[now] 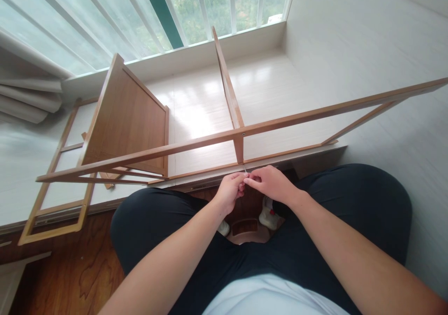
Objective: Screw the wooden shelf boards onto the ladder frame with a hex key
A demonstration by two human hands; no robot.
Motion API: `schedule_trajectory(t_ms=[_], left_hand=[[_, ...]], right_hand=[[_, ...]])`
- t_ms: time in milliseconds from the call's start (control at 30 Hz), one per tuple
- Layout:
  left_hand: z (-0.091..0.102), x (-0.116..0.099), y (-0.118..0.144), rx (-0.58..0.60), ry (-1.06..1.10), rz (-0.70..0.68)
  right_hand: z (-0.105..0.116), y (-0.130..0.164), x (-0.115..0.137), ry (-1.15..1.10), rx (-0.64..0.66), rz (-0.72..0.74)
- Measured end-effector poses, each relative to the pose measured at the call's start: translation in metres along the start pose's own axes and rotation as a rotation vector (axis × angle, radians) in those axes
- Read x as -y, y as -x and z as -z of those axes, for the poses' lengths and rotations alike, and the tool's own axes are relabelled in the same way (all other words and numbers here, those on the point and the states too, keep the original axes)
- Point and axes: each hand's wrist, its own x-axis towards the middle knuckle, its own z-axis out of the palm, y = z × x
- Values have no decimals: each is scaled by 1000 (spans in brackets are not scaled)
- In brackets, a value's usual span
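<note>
In the head view, my left hand (229, 190) and my right hand (272, 182) meet between my knees, both closed with fingertips together. A thin, pale metal rod (245, 169) sticks up from between my fingers; whether it is a hex key or a screw I cannot tell. Its upper end is close to the lower end of a wooden crosspiece (238, 148) of a light-brown wooden frame (297, 124). This crosspiece runs back toward the window from the long rail. A small metal fastener (243, 134) shows where they join. My fingers hide the rod's lower part.
A wooden panel (129, 123) stands upright at the left of the frame. Another open wooden frame (52, 233) leans over the white ledge's (196, 114) front edge. A barred window (217, 7) and a curtain (28, 88) are behind. Below lies a brown wood floor (87, 268).
</note>
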Motion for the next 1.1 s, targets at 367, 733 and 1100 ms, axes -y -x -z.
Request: schedule_trajectory(t_ms=[367, 733, 1100], left_hand=[[-1, 1, 0, 0, -11, -7], [-1, 0, 1, -14, -7, -4], [0, 1, 1, -3, -25, -9]], right_hand=[[0, -1, 0, 18, 6, 1], [2, -2, -6, -61, 81, -48], [-5, -5, -20, -191, 172, -34]])
